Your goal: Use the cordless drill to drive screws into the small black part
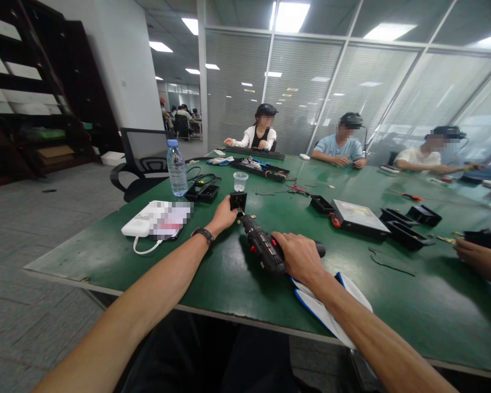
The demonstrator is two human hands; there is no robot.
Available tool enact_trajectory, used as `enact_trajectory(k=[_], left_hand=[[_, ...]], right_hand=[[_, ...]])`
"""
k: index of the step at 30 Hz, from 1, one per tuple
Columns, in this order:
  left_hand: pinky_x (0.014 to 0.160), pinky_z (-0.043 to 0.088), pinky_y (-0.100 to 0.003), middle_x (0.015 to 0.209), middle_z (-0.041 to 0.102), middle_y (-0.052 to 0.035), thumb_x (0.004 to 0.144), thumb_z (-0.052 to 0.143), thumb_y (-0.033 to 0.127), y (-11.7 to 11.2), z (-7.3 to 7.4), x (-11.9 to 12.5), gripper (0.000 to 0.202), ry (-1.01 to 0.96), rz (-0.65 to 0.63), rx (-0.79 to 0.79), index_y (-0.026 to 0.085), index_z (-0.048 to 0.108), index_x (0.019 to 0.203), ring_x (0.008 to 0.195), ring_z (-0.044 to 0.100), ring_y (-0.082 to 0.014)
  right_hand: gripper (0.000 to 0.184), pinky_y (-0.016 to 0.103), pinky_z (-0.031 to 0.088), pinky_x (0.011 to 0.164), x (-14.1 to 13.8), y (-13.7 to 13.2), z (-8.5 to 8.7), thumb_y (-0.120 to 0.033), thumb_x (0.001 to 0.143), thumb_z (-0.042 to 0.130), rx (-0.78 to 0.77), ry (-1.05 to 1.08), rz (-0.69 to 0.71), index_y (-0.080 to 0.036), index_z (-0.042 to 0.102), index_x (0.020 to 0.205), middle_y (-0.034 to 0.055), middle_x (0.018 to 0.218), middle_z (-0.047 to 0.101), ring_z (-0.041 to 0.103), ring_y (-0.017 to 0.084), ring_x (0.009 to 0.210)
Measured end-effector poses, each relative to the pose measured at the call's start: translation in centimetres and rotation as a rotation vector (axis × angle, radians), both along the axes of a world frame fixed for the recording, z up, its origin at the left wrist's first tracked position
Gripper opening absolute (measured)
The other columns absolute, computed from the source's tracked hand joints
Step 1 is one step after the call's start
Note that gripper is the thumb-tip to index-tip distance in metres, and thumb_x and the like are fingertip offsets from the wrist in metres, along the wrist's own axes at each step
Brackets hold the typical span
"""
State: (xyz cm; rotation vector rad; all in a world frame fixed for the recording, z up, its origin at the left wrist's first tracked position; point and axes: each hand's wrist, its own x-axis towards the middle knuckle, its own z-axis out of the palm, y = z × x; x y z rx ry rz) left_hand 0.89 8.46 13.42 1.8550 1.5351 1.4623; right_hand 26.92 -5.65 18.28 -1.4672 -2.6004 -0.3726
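My right hand [301, 255] is wrapped round the grip of a black cordless screwdriver [264, 245] with red buttons. Its bit points forward and left, at the face of a small black plastic box [238, 201]. That box is held up in my left hand [224, 214], fingers closed on its left side. Whether the bit sits in a screw is too small to tell. A few tiny brass-coloured pieces [252, 217] lie on the table beside the box. Just behind it stands a clear plastic cup [240, 181].
On the left are a water bottle [177, 168], a white power bank [145, 218] with a cable, and black housings [202, 192]. White-and-blue gloves [323, 311] lie under my right forearm. Rightward are a metal-topped unit [360, 218] and a co-worker's hand [477, 256]. Several people sit around.
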Motion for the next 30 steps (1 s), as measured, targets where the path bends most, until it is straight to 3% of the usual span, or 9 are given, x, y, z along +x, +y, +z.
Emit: enact_trajectory(k=[30], left_hand=[[0.097, 0.047, -0.037, 0.117, 0.067, -0.0130, 0.077, 0.063, 0.013, 0.05, -0.04, -0.08, 0.038, 0.032, 0.010, 0.010, 0.015, 0.058, 0.115, 0.108, 0.063, -0.0244]], right_hand=[[0.042, 0.033, 0.034, 0.072, 0.00, 0.14, -0.10, -0.025, 0.086, 0.052, 0.005, -0.010, -0.003, -0.025, 0.051, 0.128, 0.0065, 0.103, 0.069, 0.062, 0.024, 0.090]])
